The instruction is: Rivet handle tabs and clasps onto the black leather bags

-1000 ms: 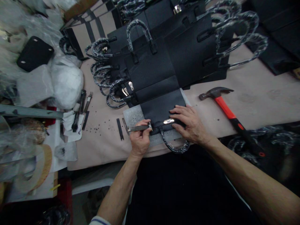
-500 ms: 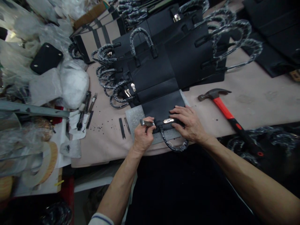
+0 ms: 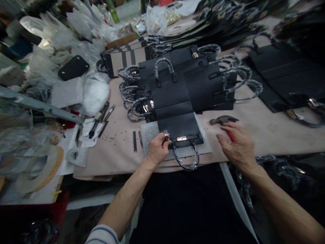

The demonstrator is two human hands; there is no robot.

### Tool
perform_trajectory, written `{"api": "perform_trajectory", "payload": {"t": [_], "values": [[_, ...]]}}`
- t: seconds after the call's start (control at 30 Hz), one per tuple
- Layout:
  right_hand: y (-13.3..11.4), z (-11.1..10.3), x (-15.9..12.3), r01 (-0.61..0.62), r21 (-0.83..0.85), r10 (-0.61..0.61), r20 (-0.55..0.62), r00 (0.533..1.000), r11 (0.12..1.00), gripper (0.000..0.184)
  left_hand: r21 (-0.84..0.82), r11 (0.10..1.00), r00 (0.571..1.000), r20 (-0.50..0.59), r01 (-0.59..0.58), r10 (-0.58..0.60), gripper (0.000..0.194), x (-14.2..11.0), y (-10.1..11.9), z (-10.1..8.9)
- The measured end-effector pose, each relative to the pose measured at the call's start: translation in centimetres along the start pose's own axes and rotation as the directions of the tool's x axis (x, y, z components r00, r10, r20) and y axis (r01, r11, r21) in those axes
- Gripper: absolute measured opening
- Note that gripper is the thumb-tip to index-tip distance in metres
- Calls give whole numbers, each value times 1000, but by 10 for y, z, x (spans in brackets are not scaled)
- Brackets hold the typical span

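My left hand is closed round a short metal punch, held upright at the left end of a black leather bag panel. The panel lies on a grey slab and bears a shiny metal plate. A plastic-wrapped handle loops from its near edge. My right hand, slightly blurred, hovers over the red grip of a claw hammer with its fingers apart. Most of the hammer's handle is hidden under that hand.
More black bag panels with wrapped handles are piled behind the slab. Two slim tools and scattered small black bits lie left of it. Further left are pliers, a tape roll and plastic bags. Another black bag lies at the right.
My right hand has left the panel and moved right to the hammer. My left hand stays at the panel with the punch, now tilted more upright. The view has tipped up.
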State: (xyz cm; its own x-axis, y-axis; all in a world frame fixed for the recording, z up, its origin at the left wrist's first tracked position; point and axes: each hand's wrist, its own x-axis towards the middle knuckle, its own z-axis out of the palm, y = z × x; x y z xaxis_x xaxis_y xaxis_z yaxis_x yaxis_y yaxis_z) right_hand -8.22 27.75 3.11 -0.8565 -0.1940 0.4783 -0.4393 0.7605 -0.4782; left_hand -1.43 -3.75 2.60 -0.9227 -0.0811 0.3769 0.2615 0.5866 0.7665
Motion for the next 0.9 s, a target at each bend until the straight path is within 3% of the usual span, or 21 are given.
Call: {"api": "perform_trajectory", "payload": {"t": [0.1,0.2,0.27,0.33,0.37,0.4,0.43,0.5,0.57,0.6,0.67,0.73,0.77,0.83,0.9], "values": [[36,-19,-17,-157,-305,207,137,969,939,39,-15,1000,1000,-6,4,-4,22,-1,-1,0],[50,-25,-29,-307,-414,437,268,858,857,39,-26,1000,1000,13,14,-14,22,0,-2,-1],[43,-25,-28,-530,-292,603,308,736,796,31,-19,1000,999,25,23,-23,24,0,-1,-1],[29,-26,-22,-786,-35,715,443,541,617,28,-17,999,999,17,37,-37,25,-1,0,-2],[20,-27,-17,-863,76,711,534,458,499,29,-19,999,999,9,45,-44,24,-1,1,-2],[10,-29,-13,-904,156,676,615,405,399,30,-22,998,999,2,52,-52,24,-1,2,-2],[-1,-32,-8,-919,207,633,673,383,335,31,-24,998,998,-2,60,-60,23,-1,3,-3],[-26,-40,0,-919,266,588,708,391,290,34,-28,997,997,2,74,-74,20,-1,4,-3],[-55,-51,9,-896,331,578,685,444,296,39,-29,996,996,13,85,-84,19,-1,4,-4],[-71,-57,14,-861,366,571,645,508,353,42,-29,996,996,17,89,-89,19,-1,4,-4],[-102,-69,25,-691,401,489,499,716,602,44,-25,995,995,21,98,-97,19,-1,3,-4],[-127,-76,36,-381,329,279,316,907,864,40,-23,995,995,20,99,-98,18,0,3,-4],[-136,-77,40,-209,264,141,253,957,942,38,-23,995,995,21,95,-94,18,-1,3,-4],[-147,-76,47,76,129,-107,255,961,989,36,-15,996,996,26,91,-91,17,-1,2,-5],[-152,-77,53,258,38,-254,354,900,965,37,-4,995,994,33,103,-103,17,-1,1,-5]]}}
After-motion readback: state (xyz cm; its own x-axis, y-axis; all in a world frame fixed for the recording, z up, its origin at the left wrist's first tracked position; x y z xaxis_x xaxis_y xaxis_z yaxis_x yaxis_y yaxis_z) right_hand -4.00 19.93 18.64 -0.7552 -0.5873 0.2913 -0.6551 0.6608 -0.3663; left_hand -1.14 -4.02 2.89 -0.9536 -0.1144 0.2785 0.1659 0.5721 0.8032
